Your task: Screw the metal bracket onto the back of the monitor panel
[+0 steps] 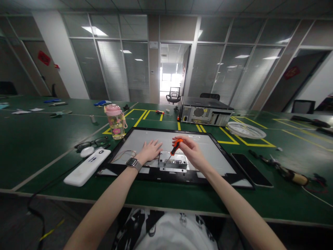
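A flat display panel (208, 146) with a black frame lies face-down or face-up, I cannot tell which, in front of me. Near its front edge sits a silver metal bracket (179, 166). Fingers spread, my left hand (150, 151) rests flat on the panel just left of the bracket; a watch is on that wrist. My right hand (191, 149) grips an orange and black screwdriver (176, 147) by the handle. The screwdriver leans, its thin shaft pointing down to the left side of the bracket. Whether the tip sits in a screw is too small to see.
Left of the panel are a white power bank-like block (87, 167), glasses (95, 143) and a pink-lidded bottle (115, 123). A computer case (205, 111) and a white basket (246, 130) stand behind. A black phone (251, 169) and a wired motor-like part (292, 176) lie right.
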`<act>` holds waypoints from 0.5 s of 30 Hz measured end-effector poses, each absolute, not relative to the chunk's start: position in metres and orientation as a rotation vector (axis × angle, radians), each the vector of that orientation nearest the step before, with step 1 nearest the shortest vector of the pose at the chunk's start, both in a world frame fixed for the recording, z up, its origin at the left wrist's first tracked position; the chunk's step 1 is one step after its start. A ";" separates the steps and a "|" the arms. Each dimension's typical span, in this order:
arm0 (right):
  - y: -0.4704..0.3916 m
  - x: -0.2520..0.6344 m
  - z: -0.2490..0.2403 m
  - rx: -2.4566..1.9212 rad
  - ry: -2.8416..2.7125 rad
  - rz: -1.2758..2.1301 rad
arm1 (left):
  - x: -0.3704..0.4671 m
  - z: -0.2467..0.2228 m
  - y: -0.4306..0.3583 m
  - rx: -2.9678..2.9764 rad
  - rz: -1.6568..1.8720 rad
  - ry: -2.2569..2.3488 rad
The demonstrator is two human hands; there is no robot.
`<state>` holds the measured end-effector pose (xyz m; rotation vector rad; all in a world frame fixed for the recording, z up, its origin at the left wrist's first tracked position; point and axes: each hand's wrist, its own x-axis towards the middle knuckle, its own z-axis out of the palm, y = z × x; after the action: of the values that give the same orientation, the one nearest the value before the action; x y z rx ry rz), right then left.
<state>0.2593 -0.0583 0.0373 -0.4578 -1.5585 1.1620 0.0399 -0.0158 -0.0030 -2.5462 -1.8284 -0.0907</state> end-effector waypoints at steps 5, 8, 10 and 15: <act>-0.059 0.258 0.038 -0.426 -1.559 1.205 | 0.041 -0.003 -0.016 -2.543 -0.078 -1.852; -0.061 0.256 0.039 -0.415 -1.591 1.107 | 0.041 -0.003 -0.016 -2.541 -0.077 -1.860; -0.063 0.254 0.040 -0.421 -1.583 1.037 | 0.041 -0.002 -0.016 -2.540 -0.081 -1.856; -0.066 0.252 0.037 -0.492 -1.520 0.927 | 0.040 -0.002 -0.016 -2.549 -0.067 -1.836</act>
<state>0.2523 -0.0660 0.0375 -0.4918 -1.5200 0.9268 0.0400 -0.0160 -0.0019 -2.5492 -1.8363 -0.0666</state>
